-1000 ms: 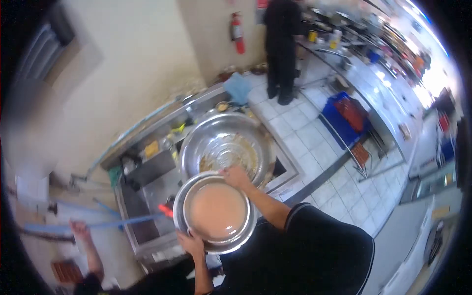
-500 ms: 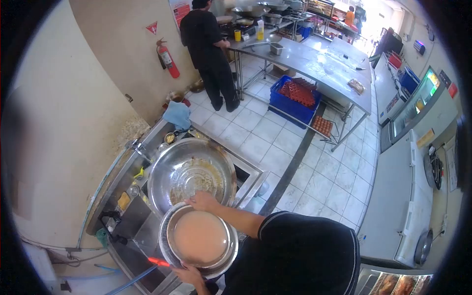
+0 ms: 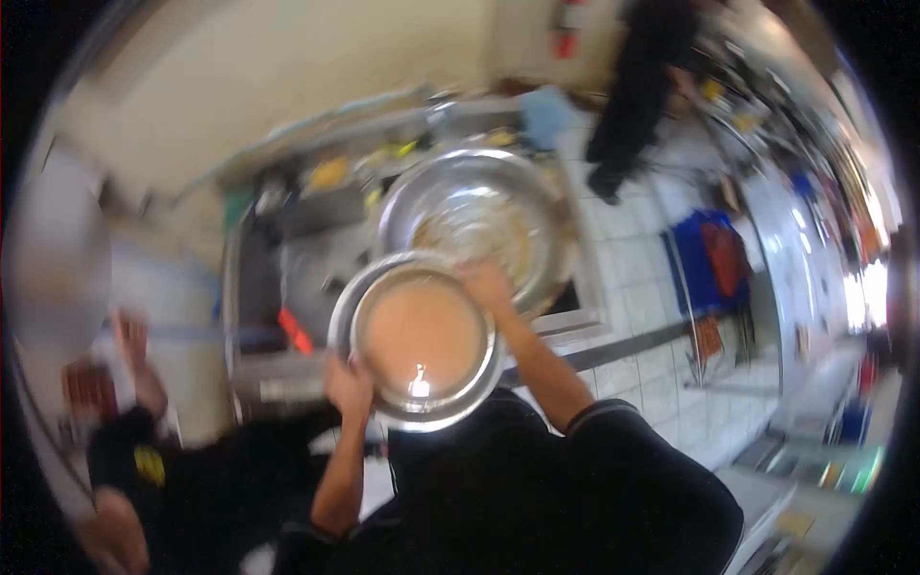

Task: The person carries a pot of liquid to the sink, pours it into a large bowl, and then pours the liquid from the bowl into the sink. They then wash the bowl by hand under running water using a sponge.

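I hold a metal bowl (image 3: 448, 412) in front of my body, level, with pinkish-orange liquid (image 3: 422, 331) inside. It looks like one bowl nested in a wider one. My left hand (image 3: 349, 385) is closed on the rim at the lower left. At the upper right, my right hand (image 3: 487, 286) grips the rim on the other side. Just beyond it stands a large metal basin (image 3: 407, 206), with brownish residue on its bottom, over the sink (image 3: 254, 287). An orange-red object (image 3: 296, 331) lies at the sink's near edge, left of the bowl.
Another person (image 3: 196, 479) in black is close on my left, one hand raised. A second person (image 3: 637, 86) stands at the upper right. A blue cloth (image 3: 548, 117) hangs at the sink's corner. Beyond the tiled floor (image 3: 628, 278) are a blue crate (image 3: 692, 264) and a metal table (image 3: 815, 259).
My view has swung left and blurred; the sink and basin now lie nearer the middle. A person on my left has come into view. The bowl stays in both my hands.
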Motion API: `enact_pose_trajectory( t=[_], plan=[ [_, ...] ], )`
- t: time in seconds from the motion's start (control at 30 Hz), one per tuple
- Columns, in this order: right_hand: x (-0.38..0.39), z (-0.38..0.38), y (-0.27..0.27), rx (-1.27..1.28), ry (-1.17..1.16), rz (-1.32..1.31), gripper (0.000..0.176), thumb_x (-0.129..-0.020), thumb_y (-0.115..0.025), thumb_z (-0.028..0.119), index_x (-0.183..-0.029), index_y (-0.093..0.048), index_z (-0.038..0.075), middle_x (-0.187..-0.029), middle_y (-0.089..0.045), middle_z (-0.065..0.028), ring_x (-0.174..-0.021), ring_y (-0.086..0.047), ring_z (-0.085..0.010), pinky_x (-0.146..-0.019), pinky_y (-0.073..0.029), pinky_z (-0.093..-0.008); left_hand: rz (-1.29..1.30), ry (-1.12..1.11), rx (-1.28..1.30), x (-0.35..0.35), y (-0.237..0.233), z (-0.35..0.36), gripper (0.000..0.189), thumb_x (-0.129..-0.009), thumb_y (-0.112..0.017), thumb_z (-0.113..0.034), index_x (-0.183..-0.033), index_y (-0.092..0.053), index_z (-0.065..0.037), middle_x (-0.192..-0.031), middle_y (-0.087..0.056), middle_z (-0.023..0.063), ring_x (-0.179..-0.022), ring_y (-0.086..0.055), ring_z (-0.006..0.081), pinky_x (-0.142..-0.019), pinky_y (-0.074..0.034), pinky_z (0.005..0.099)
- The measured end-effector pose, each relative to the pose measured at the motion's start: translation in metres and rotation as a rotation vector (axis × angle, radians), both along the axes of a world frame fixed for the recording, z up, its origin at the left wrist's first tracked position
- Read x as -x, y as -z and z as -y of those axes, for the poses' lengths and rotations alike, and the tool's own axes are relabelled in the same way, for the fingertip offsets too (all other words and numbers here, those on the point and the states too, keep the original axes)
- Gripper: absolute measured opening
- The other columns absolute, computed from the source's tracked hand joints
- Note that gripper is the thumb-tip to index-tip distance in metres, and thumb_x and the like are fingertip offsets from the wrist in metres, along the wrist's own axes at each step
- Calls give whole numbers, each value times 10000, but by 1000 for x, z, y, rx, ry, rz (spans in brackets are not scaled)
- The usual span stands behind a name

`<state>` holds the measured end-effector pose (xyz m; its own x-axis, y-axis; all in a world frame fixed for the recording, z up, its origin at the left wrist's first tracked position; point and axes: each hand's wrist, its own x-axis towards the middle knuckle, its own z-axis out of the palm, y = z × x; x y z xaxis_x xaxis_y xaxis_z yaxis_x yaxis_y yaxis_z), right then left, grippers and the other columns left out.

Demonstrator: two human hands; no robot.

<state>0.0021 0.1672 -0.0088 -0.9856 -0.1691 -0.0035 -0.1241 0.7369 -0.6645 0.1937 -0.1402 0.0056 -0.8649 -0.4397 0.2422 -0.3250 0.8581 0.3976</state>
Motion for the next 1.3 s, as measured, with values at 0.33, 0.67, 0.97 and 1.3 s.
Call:
enact_pose_trajectory(
  t=[0.33, 0.67, 0.97, 1.3],
  plan=[
    [12, 3, 13, -37, 78, 10, 583, -1033, -417, 460, -1102, -707, -40, -1077, -677, -305, -1042, -642, -459, -956, -462, -490, 92, -90, -185, -1, -4, 2, 685, -951, -550, -438, -1493, -385, -55, -1133, -599, 297, -1060, -596, 458, -950, -409, 574],
    [11, 10, 0, 87, 169, -104, 553, -1038, -437, 410, -904, -680, -68, -826, -652, -302, -760, -624, -439, -732, -463, -498, 5, -113, -278, 1, -11, 4, 652, -946, -573, -401, -1475, -410, -57, -1099, -622, 292, -1030, -611, 459, -936, -434, 547],
    [17, 10, 3, 142, 171, -129, 500, -1025, -482, 365, -842, -677, -57, -819, -651, -275, -771, -617, -425, -727, -452, -519, 52, -122, -278, 4, -9, 4, 654, -953, -571, -401, -1483, -397, -59, -1111, -614, 292, -1038, -610, 454, -944, -437, 537],
    [19, 8, 8, 110, 166, -141, 534, -1040, -440, 391, -904, -668, -72, -826, -644, -291, -762, -602, -421, -747, -455, -490, 137, -142, -317, 6, -8, 6, 683, -946, -578, -413, -1508, -358, -93, -1143, -609, 274, -1063, -605, 440, -982, -414, 529]
  ],
)
